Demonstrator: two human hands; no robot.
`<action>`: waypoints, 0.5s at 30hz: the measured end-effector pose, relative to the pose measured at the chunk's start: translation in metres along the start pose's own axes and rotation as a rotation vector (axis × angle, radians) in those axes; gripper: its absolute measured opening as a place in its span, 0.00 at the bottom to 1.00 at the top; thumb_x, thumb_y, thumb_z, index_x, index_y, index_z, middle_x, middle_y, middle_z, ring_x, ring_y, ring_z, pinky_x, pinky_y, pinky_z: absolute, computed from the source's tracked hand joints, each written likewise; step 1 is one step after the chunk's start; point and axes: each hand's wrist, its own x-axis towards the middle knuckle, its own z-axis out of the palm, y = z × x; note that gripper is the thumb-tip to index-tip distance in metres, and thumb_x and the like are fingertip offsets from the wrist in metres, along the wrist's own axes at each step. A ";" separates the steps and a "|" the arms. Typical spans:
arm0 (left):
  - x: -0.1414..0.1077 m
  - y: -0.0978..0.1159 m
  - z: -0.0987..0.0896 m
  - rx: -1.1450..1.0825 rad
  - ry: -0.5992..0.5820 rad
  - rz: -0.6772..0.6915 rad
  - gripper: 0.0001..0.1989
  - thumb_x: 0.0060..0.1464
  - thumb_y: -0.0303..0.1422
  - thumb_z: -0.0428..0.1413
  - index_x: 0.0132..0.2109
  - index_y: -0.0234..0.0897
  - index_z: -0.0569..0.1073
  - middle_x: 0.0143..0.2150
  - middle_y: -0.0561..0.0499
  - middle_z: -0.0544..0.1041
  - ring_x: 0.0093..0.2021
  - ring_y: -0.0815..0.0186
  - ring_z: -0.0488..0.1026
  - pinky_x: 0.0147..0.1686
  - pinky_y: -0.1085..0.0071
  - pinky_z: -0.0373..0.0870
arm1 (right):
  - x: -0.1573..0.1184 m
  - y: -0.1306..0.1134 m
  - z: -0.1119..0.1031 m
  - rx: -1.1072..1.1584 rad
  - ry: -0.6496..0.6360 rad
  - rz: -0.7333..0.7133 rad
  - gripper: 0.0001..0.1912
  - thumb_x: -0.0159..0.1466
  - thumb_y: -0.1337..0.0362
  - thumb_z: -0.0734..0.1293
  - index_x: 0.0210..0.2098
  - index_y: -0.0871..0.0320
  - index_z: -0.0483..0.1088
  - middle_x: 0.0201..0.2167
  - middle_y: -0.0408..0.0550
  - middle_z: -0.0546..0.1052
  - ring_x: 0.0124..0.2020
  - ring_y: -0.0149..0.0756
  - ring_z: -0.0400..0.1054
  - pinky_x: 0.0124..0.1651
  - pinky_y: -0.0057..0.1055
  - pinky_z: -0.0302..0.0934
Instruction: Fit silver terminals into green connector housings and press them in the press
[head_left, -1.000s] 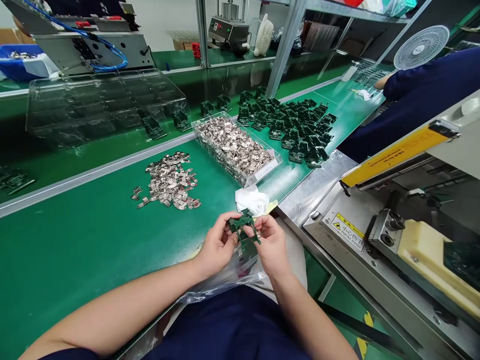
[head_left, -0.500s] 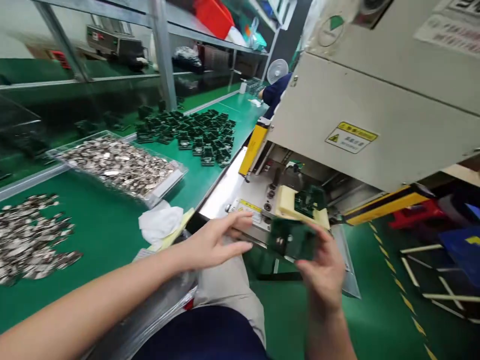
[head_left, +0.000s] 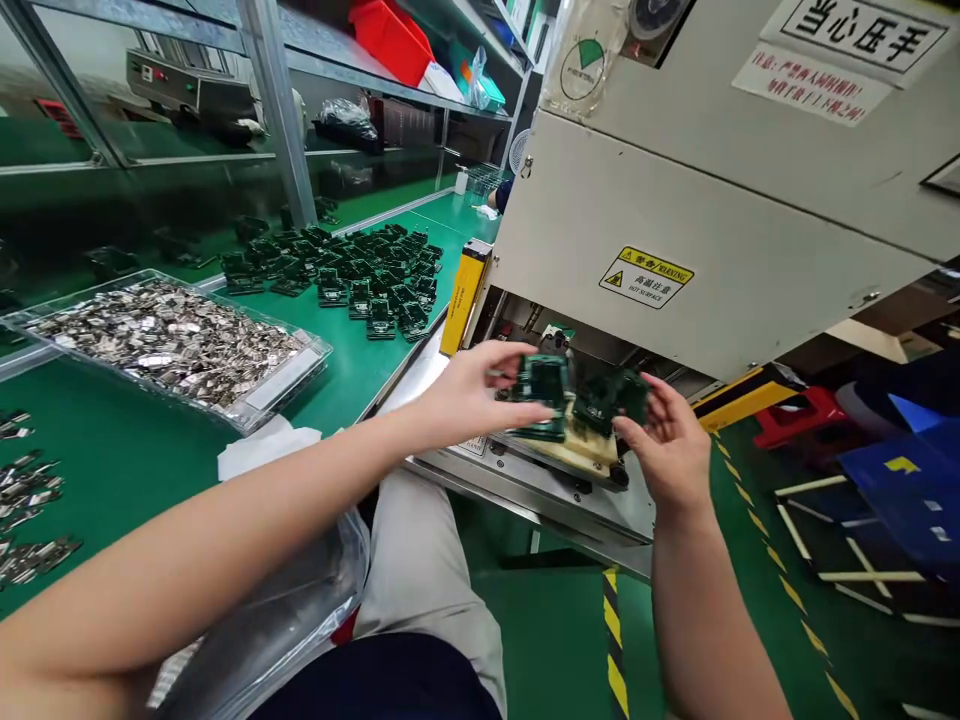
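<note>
My left hand (head_left: pixel 476 388) pinches a green circuit board (head_left: pixel 544 395) between thumb and fingers; the board is somewhat blurred. Close to its right, my right hand (head_left: pixel 671 440) has thumb and fingers on the edge of a second circuit board (head_left: pixel 628 396). That second one is at the cream-coloured fixture (head_left: pixel 589 445) in the press opening; whether it is lifted clear of the fixture I cannot tell. Above both hands stands the large grey press (head_left: pixel 555 200), with a hot-surface warning label on its front.
Many green circuit boards (head_left: pixel 375 270) lie piled on the green bench (head_left: pixel 330 350). A clear tray (head_left: pixel 281 385) holds small metal parts, with loose metal parts (head_left: pixel 30 500) at far left. Yellow guards (head_left: pixel 465 295) flank the press opening. A co-worker's sleeve (head_left: pixel 504 197) shows behind.
The circuit board that was in my right hand is now in my left. My right hand has moved up to the board at the fixture. The view has shifted right.
</note>
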 end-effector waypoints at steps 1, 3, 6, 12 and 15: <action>-0.018 -0.004 -0.018 0.002 -0.001 -0.014 0.32 0.41 0.37 0.67 0.55 0.35 0.72 0.47 0.43 0.75 0.46 0.59 0.74 0.51 0.58 0.73 | 0.004 0.000 0.005 -0.042 -0.081 0.029 0.35 0.49 0.55 0.78 0.54 0.56 0.69 0.45 0.51 0.77 0.45 0.43 0.72 0.50 0.41 0.67; -0.054 -0.018 -0.050 0.021 0.001 -0.097 0.26 0.43 0.36 0.66 0.52 0.37 0.73 0.45 0.45 0.75 0.45 0.58 0.76 0.52 0.56 0.73 | 0.011 -0.001 0.013 -0.116 -0.221 0.077 0.33 0.51 0.54 0.77 0.53 0.55 0.69 0.44 0.51 0.78 0.46 0.44 0.72 0.51 0.43 0.66; -0.100 -0.051 -0.077 0.046 -0.007 -0.253 0.23 0.46 0.35 0.65 0.51 0.42 0.73 0.49 0.42 0.76 0.47 0.55 0.77 0.51 0.53 0.73 | 0.013 -0.003 0.017 -0.173 -0.293 0.082 0.33 0.53 0.50 0.75 0.55 0.55 0.68 0.48 0.52 0.77 0.50 0.47 0.71 0.55 0.46 0.63; -0.120 -0.091 -0.069 0.059 -0.166 -0.318 0.25 0.44 0.34 0.66 0.52 0.44 0.73 0.71 0.36 0.52 0.55 0.52 0.74 0.55 0.52 0.70 | -0.046 0.008 -0.024 -0.599 0.208 -0.021 0.35 0.59 0.44 0.68 0.61 0.54 0.65 0.59 0.61 0.68 0.61 0.55 0.61 0.61 0.52 0.54; -0.108 -0.095 -0.067 0.040 -0.259 -0.266 0.29 0.41 0.32 0.68 0.53 0.41 0.74 0.70 0.35 0.55 0.61 0.50 0.68 0.57 0.52 0.68 | -0.100 0.025 -0.060 -0.636 0.487 0.370 0.33 0.60 0.40 0.64 0.60 0.48 0.66 0.53 0.69 0.70 0.56 0.60 0.65 0.52 0.59 0.55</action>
